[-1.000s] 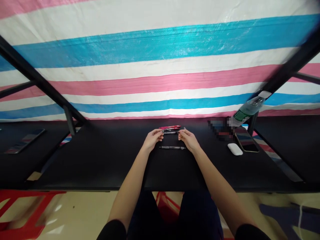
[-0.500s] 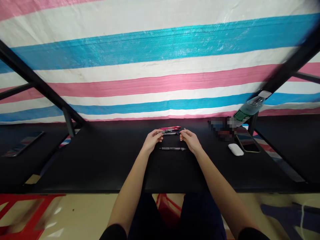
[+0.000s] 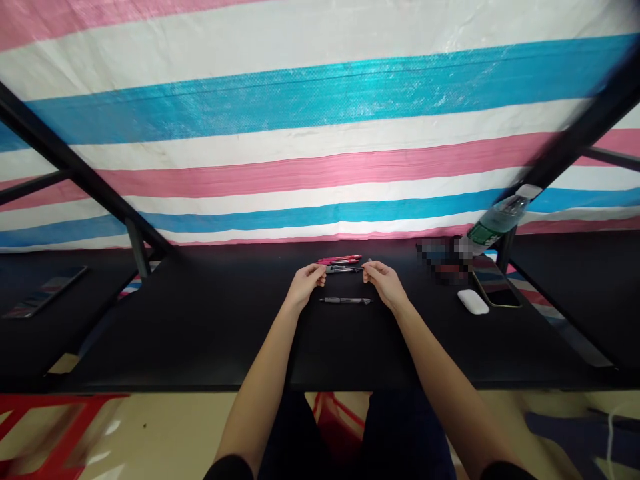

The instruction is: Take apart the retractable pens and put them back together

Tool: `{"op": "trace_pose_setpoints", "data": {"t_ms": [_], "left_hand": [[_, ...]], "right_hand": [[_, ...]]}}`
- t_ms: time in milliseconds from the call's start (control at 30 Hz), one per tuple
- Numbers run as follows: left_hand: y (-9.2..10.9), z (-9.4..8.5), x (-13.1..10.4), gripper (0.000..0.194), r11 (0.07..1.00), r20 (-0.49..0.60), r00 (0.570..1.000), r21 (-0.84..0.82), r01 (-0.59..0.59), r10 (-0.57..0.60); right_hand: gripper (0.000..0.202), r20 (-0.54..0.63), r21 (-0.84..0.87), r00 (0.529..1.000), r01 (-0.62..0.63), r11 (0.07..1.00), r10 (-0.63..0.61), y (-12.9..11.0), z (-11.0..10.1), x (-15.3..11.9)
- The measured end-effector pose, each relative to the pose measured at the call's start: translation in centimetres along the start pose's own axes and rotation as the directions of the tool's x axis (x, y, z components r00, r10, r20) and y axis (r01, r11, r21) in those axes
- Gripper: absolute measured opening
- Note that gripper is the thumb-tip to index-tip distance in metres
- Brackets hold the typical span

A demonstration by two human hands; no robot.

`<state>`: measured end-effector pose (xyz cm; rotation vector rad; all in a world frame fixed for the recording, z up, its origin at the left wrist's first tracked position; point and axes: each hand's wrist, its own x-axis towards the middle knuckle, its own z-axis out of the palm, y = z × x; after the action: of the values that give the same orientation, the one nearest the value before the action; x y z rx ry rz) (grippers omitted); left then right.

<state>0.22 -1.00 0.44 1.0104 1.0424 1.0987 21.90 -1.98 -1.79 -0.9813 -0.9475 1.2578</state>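
Two bare hands meet over a black bench, one at either end of a slim dark pen. The pen lies roughly level across the gap between them, just nearer the body than a pair of red pens. The left hand is narrowed to a pinch of thumb and fingers on the pen's left end. The right hand has its fingertips drawn together at the other end; at this scale it is not possible to tell whether they grip the tip, a small part of it, or merely rest beside it. A grey pen lies apart, between the forearms.

Good handling here would seem to call for a light pinch at both ends, in one line with the barrel, so that any force runs along the pen and does not bend it. Working low over the bench limits the fall of a small part, and a slow, even motion should spare the neighbouring pens a knock.

Writing: the leaning bottle at far right bears a green label with pale marks, too small to read. No lettering is legible on the pens, the white case or the phone.
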Motion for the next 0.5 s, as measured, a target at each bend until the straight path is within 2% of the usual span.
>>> {"op": "trace_pose_setpoints", "data": {"t_ms": [133,233,400,500], "left_hand": [[0.02,-0.07,-0.11,0.030,0.996,0.024,0.999,0.080,-0.042,0.040],[0.13,0.00,-0.22,0.028,0.996,0.039,0.998,0.078,-0.053,0.050],[0.04,0.21,-0.16,0.032,0.998,0.029,0.999,0.043,-0.041,0.039],[-0.15,0.40,-0.10,0.034,0.997,0.033,0.999,0.067,-0.031,0.029]], "right_hand": [[0.028,0.008,0.087,1.000,0.000,0.996,-0.001,-0.34,0.19,-0.19],[0.032,0.015,0.119,1.000,-0.025,0.993,0.024,-0.48,0.28,-0.31],[0.038,0.056,0.084,0.998,-0.047,0.995,0.042,-0.23,0.62,-0.38],[0.040,0.101,-0.017,0.994,-0.034,0.999,0.036,-0.02,1.03,-0.47]]}}
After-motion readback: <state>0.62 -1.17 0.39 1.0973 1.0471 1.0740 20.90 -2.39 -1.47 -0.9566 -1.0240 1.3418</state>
